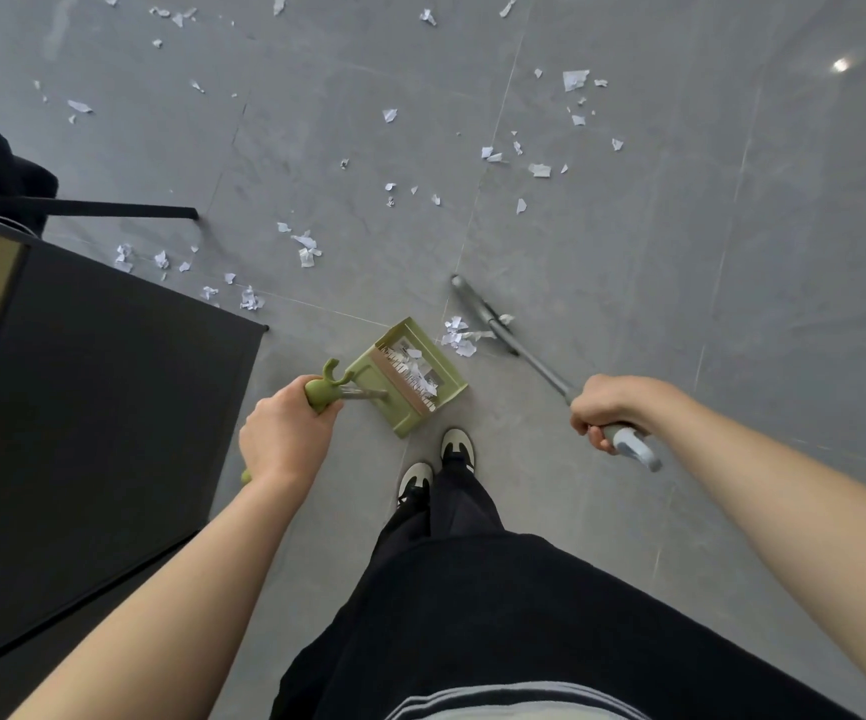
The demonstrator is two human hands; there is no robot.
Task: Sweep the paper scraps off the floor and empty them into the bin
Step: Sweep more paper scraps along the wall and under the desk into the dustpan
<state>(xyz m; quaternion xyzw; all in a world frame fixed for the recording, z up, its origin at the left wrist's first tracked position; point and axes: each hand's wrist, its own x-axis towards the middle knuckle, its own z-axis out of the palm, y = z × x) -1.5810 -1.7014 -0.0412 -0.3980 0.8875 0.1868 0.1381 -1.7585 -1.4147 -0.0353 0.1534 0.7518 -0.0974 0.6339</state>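
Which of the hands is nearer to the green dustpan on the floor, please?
The left. The left hand grips the handle of the green dustpan, just beside the pan. The right hand holds the broom handle farther off to its right.

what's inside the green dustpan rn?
White paper scraps lie inside the green dustpan, bunched along its comb teeth. The pan's rear wall hides the back of the floor, so any scraps there can't be seen.

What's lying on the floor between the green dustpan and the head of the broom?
A small heap of white paper scraps lies there, between the dustpan mouth and the broom head, seen in the head view.
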